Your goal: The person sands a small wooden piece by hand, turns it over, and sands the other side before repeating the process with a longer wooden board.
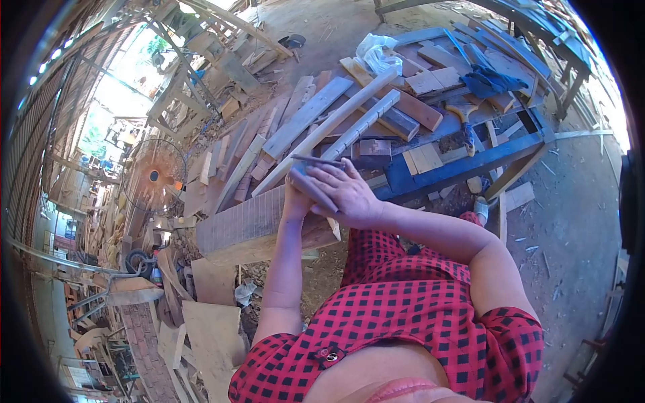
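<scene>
In front of the body, my left hand [293, 200] is closed around the near side of a smooth grey wooden piece [314, 190], its fingers mostly hidden. My right hand [353, 196] grips the same piece from the other side, fingers bent and pressed together over it. A thin dark stick [316, 160] sticks out past the right fingers; whether it is separate from the grey piece is unclear. Just below the hands is a thick wooden beam [248, 225] with a ridged top.
Planks [312, 114] lie piled ahead, with a clear plastic bag [378, 54] and blue cloth [494, 82] on them. A handsaw [463, 111] rests near a dark blue frame [463, 156]. A round fan [154, 176] stands left. Boards [213, 346] and scraps cover the lower left.
</scene>
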The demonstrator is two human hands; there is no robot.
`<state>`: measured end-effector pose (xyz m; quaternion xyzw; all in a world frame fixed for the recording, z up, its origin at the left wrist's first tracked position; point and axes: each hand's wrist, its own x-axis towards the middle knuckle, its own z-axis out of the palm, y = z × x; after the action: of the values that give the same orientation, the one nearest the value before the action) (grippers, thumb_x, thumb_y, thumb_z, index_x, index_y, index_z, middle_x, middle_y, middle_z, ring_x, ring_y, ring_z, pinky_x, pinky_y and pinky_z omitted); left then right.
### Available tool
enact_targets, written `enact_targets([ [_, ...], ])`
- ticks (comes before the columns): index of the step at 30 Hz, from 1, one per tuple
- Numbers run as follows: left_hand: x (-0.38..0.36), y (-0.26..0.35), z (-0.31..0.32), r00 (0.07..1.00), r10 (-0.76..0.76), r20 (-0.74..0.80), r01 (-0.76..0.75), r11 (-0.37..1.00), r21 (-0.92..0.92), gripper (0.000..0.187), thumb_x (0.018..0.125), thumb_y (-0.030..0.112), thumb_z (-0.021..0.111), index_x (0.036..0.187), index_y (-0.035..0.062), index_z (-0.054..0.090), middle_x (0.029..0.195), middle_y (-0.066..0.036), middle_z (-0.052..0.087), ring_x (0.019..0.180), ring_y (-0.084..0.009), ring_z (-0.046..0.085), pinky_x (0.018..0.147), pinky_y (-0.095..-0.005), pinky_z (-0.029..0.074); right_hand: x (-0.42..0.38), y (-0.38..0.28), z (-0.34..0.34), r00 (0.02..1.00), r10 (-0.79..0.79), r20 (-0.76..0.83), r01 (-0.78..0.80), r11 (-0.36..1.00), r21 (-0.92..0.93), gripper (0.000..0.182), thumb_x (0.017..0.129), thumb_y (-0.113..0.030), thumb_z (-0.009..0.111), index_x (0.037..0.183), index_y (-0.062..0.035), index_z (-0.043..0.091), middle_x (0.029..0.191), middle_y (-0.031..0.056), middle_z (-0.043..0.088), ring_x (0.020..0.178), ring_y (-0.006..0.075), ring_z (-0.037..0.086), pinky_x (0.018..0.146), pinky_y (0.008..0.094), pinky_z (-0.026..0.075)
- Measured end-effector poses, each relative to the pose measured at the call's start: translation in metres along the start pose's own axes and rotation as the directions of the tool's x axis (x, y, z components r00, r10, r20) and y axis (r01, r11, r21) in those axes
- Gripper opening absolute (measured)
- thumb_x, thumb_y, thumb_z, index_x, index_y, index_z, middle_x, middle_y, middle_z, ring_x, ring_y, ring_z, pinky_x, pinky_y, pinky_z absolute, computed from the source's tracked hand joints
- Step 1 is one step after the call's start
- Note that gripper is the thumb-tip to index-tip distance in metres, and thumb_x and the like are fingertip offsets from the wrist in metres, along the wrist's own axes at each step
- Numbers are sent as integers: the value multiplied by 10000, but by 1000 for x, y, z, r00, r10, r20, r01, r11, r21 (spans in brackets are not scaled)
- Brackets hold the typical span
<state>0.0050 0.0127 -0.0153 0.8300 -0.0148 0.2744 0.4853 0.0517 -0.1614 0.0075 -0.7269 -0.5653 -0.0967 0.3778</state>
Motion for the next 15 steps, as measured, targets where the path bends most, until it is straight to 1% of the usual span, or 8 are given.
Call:
enact_targets([
  [1, -1, 1, -4, 994, -93, 51, 90, 994, 56, 236, 816, 98, 607, 1027, -9, 607, 947, -78, 668, 875, -171, 636, 775, -324, 516, -1, -1, 2, 1000, 4, 21, -4, 1000, -14, 652, 854, -461, 543, 1378, -114, 369, 1398, 108, 399, 1322, 257, 326, 1082, 537, 125],
  [2, -2, 0, -4, 994, -95, 47, 92, 994, 60, 236, 816, 98, 607, 1027, -9, 607, 947, -78, 668, 875, -171, 636, 775, -324, 516, -1, 3, 1, 1000, 0, 22, 0, 1000, -9, 652, 854, -461, 543, 1378, -114, 369, 1398, 108, 399, 1322, 257, 326, 1082, 537, 125],
  [4, -3, 6, 3, 960, -272, -60, 251, 940, -232, 227, 811, 83, 612, 1022, 1, 613, 867, -60, 667, 750, -140, 638, 658, -282, 525, 1, 22, -11, 997, -78, 10, 78, 997, -26, 598, 871, -461, 515, 1347, -114, 413, 1357, 115, 443, 1287, 263, 376, 1067, 546, 153],
  [5, 0, 10, -7, 881, -464, 94, 472, 878, -86, 252, 803, 62, 631, 1050, 10, 617, 768, -27, 646, 613, -87, 598, 528, -219, 488, 0, 36, -13, 997, -62, -42, 60, 996, -66, 584, 870, -426, 529, 1352, -118, 410, 1326, 113, 475, 1271, 264, 395, 1048, 544, 176],
  [7, 2, 25, 0, 905, -418, 79, 425, 893, -146, 271, 800, 60, 647, 1065, 12, 615, 733, -13, 629, 572, -62, 570, 488, -194, 458, 2, 67, -27, 997, 26, -71, -37, 988, -152, 599, 835, -376, 575, 1350, -119, 411, 1309, 105, 486, 1240, 256, 427, 1019, 534, 217],
  [8, 2, 29, 3, 927, -369, 65, 375, 905, -202, 291, 797, 59, 663, 1080, 14, 614, 697, 1, 612, 530, -37, 541, 449, -168, 428, 6, 83, -32, 988, 114, -101, -131, 974, -183, 623, 829, -368, 585, 1361, -110, 387, 1315, 139, 476, 1278, 269, 388, 1060, 500, 181],
  [11, 1, 29, 2, 929, -361, 81, 370, 900, -231, 336, 795, 91, 693, 1108, 8, 601, 695, 6, 603, 541, -30, 541, 461, -163, 435, 12, 141, -46, 913, 380, -148, -405, 887, -223, 570, 899, -462, 459, 1350, -118, 411, 1373, 117, 435, 1305, 259, 354, 1058, 472, 188],
  [15, 1, 29, 2, 933, -350, 81, 359, 898, -253, 347, 798, 94, 695, 1117, 3, 592, 687, 9, 598, 537, -31, 537, 456, -162, 433, 21, 194, -59, 833, 525, -174, -553, 802, -226, 644, 889, -552, 405, 1379, -136, 373, 1412, 77, 391, 1342, 225, 300, 1086, 511, 145],
])
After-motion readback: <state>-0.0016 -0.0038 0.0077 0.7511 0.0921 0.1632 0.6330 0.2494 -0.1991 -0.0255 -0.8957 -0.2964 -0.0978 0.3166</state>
